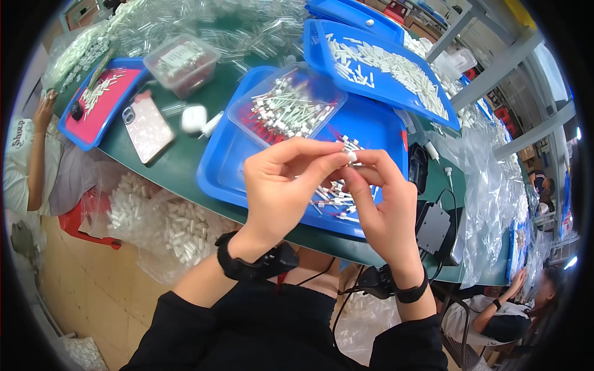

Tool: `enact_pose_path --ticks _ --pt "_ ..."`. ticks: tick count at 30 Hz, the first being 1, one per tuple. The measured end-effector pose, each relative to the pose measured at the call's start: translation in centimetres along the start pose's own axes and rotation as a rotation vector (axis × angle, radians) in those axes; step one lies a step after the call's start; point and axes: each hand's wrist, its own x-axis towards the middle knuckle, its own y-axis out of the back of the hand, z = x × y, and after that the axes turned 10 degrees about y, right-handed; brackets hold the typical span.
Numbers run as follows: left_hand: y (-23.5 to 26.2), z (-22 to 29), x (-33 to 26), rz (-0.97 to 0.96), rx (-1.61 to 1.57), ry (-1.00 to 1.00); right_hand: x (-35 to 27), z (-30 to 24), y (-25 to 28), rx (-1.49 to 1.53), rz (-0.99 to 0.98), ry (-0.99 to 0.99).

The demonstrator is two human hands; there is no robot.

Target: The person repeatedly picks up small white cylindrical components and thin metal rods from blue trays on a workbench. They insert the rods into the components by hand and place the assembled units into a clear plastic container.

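Above blue tray (230, 162), left hand (279, 185) and right hand (383, 210) pinching one small white tube (352, 157), mostly hidden behind fingertips. Tray's near edge covered by wrists; crowded bench beyond.

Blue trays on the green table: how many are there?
4 at least: one under the hands, one far left with a pink liner, two overlapping at the back. More may be hidden.

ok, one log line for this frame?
left hand + right hand: pinching small white part | over blue tray | green table
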Motion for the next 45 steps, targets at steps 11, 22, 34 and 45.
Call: enact_pose_path --ticks 11,22,34,45 --pt "0.9 0.6 2.0 0.08 0.478 -0.407 2.5 0.4 -0.1 0.108 -0.059 -0.083" --pt "2.3 3.1 2.8 -0.171 0.123 0.205 3.6 1.4 1.5 0.012 -0.212 -0.174" --pt "4.3 1.9 11.0 -0.191 1.55 0.116 14.3 14.9 3.1 -0.689 0.08 -0.068" --pt "3.9 6.0 8.1 -0.079 0.977 -0.059 14.6 13.9 3.6 -0.549 0.162 -0.083"
